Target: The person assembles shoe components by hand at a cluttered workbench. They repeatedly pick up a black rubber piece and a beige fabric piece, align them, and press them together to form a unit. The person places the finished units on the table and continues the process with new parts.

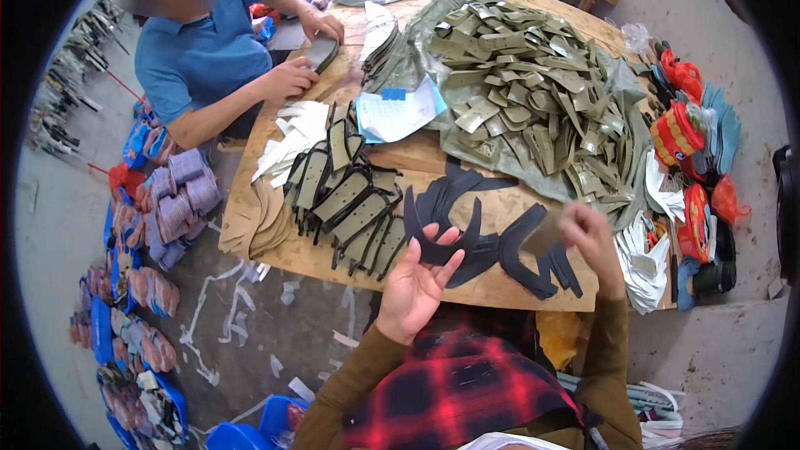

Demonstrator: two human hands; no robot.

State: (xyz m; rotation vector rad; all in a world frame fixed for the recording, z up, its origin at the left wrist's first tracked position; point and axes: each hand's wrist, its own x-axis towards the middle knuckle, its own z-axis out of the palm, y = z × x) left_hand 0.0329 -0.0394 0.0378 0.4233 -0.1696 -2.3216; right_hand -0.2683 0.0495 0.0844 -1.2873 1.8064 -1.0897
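Observation:
My left hand (419,285) is palm up over the table's near edge, its fingers spread, with nothing plainly gripped. Black curved strips (483,260) lie fanned out just beyond its fingertips. To the right, my right hand (590,237) is closed and slightly blurred by motion. An olive-green flat piece (543,236) sticks out from its fingers, above another fan of black strips (518,260). Left of the black strips lies a pile of olive pieces with black edging (346,200).
A large heap of olive pieces (533,75) covers a green sheet (458,137) on the wooden table (400,268). Paper (400,112), tan pieces (268,221) and white pieces (643,271) lie around. Across the left corner, a co-worker in blue (200,42) handles a grey curved piece (323,54).

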